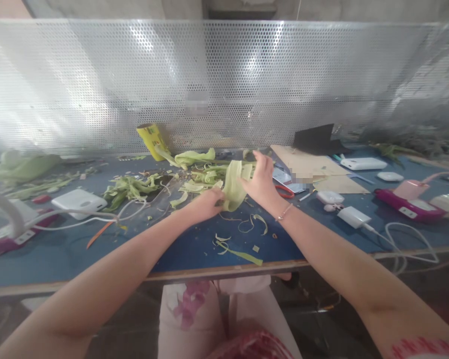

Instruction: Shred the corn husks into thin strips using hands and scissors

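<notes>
A wide pale-green leaf strip [234, 185] curls up from the blue table [194, 247] between my two hands. My left hand [205, 203] is closed on its lower end. My right hand [261, 180] grips the upper edge of the strip, fingers pinched round it; a thin bracelet shows on that wrist. More green strips and leaf pieces [194, 167] lie just behind the hands. Thin curled trimmings [239, 247] lie on the table in front of them.
A yellow cup [151, 140] lies tipped at the back by the perforated metal screen [224, 75]. Leaf scraps [129, 188], a white power bank [79, 201] and cables lie left. Red-handled scissors [284, 192], cardboard [310, 167], white chargers [353, 217] and a pink device [409, 197] lie right.
</notes>
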{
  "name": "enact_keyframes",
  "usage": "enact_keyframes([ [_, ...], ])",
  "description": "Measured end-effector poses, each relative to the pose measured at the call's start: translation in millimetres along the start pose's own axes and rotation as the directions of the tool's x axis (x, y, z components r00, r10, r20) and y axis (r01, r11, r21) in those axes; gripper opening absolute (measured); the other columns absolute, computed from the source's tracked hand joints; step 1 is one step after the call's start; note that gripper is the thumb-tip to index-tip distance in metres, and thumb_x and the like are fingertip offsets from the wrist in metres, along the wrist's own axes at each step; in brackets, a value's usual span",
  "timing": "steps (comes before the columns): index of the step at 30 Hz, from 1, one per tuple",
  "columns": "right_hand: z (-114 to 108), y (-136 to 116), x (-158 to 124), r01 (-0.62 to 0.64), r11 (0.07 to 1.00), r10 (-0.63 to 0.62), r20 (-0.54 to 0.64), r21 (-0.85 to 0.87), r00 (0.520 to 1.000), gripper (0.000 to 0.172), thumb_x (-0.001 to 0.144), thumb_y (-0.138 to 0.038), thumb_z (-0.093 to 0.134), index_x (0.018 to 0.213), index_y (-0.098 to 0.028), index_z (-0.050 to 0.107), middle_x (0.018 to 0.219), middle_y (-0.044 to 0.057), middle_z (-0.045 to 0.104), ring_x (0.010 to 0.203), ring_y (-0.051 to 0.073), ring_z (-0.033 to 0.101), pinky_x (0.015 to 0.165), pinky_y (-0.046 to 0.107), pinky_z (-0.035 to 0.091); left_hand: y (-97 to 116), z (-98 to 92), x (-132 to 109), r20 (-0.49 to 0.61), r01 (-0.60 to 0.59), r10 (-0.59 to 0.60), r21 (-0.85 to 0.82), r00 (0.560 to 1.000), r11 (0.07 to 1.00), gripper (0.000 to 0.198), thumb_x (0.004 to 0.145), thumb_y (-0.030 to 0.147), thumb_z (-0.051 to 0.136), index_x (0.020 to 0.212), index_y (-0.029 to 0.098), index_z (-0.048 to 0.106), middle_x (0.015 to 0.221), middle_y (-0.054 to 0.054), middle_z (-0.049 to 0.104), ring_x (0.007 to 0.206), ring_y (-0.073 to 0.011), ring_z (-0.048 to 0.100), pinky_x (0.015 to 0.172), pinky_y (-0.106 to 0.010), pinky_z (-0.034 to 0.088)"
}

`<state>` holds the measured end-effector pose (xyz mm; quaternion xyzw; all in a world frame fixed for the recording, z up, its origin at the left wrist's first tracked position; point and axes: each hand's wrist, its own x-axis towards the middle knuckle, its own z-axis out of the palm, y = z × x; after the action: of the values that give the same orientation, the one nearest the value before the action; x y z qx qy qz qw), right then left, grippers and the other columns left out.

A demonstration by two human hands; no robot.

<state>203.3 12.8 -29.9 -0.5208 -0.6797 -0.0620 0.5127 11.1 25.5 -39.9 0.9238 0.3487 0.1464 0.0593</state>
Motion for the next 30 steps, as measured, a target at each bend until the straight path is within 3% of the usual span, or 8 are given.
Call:
enact_keyframes([
  [1,-5.2,-5.8,-1.2,0.065,0.998,-0.065,0.041,-0.003,0.997,0.045,0.073,-0.024,0.061,0.113,-0.011,0.046,0.115,0.018,0.049,0.112,0.028,0.045,0.094,0.043,0.037,0.0,0.1,0.5,0.008,-0.003,0.003,-0.006,1.000,1.000,0.012,0.070,0.012,0.052,0.077,0.015,0.061,0.080,-0.005,0.059,0.076,-0.0169,0.055,0.074,-0.030,0.044],
  [2,-9.3,-12.3,-3.2,0.121,0.993,-0.122,0.168,0.015,0.978,0.026,0.079,-0.026,0.055,0.102,-0.014,0.051,0.103,0.013,0.055,0.099,0.023,0.052,0.087,0.038,0.041,0.5,0.0,0.9,0.009,-0.006,0.006,-0.012,1.000,1.000,0.012,0.069,0.011,0.052,0.076,0.015,0.061,0.079,-0.005,0.060,0.077,-0.0173,0.055,0.074,-0.030,0.044],
  [3,-11.9,-18.8,-6.2,0.155,0.987,-0.158,0.352,0.038,0.922,0.016,0.084,-0.030,0.049,0.090,-0.016,0.053,0.090,0.010,0.058,0.085,0.019,0.055,0.077,0.033,0.043,1.4,-0.1,1.4,0.009,-0.003,0.003,-0.016,1.000,1.000,0.011,0.069,0.011,0.052,0.074,0.015,0.061,0.078,-0.005,0.061,0.077,-0.0177,0.056,0.074,-0.030,0.044],
  [4,-12.7,-24.9,-9.8,0.185,0.982,-0.182,0.516,0.047,0.837,0.020,0.086,-0.034,0.046,0.082,-0.016,0.054,0.083,0.007,0.059,0.077,0.017,0.055,0.071,0.030,0.042,2.5,-0.3,1.8,0.009,0.007,-0.006,-0.015,1.000,1.000,0.010,0.068,0.010,0.052,0.072,0.015,0.060,0.078,-0.006,0.061,0.077,-0.0181,0.056,0.073,-0.029,0.043],
  [6,-9.8,-33.7,-17.6,0.252,0.967,-0.210,0.699,0.045,0.683,0.025,0.085,-0.039,0.049,0.079,-0.016,0.056,0.081,0.008,0.062,0.074,0.017,0.057,0.065,0.027,0.039,4.9,-0.8,2.4,0.012,0.040,-0.040,-0.001,0.999,0.999,0.008,0.067,0.009,0.052,0.068,0.014,0.057,0.075,-0.006,0.060,0.074,-0.0181,0.056,0.070,-0.028,0.043],
  [9,-0.9,-36.8,-25.8,0.299,0.954,-0.201,0.783,0.021,0.588,0.030,0.084,-0.043,0.050,0.087,-0.014,0.058,0.087,0.011,0.066,0.077,0.019,0.060,0.062,0.026,0.037,6.6,-1.4,2.8,0.032,0.058,-0.059,0.027,0.998,0.998,0.009,0.069,0.008,0.050,0.064,0.015,0.053,0.071,-0.006,0.059,0.071,-0.0174,0.055,0.068,-0.028,0.042],
  [14,6.7,-29.8,-26.9,0.355,0.934,-0.184,0.797,-0.041,0.575,0.024,0.088,-0.028,0.043,0.086,-0.014,0.062,0.091,0.010,0.068,0.080,0.019,0.062,0.063,0.026,0.037,3.5,1.0,3.4,0.048,0.035,-0.037,0.049,0.998,0.998,0.013,0.071,0.007,0.043,0.068,0.016,0.052,0.075,-0.007,0.059,0.075,-0.0179,0.056,0.069,-0.028,0.042],
  [30,9.7,-28.6,-20.6,0.364,0.931,-0.206,0.834,0.006,0.512,0.025,0.085,-0.013,0.040,0.091,-0.011,0.064,0.098,0.014,0.069,0.087,0.019,0.063,0.073,0.026,0.040,8.5,10.2,5.6,0.006,0.198,-0.200,0.114,0.980,0.973,0.020,0.075,0.007,0.040,0.080,0.012,0.058,0.076,-0.010,0.062,0.072,-0.0196,0.058,0.064,-0.029,0.042],
])
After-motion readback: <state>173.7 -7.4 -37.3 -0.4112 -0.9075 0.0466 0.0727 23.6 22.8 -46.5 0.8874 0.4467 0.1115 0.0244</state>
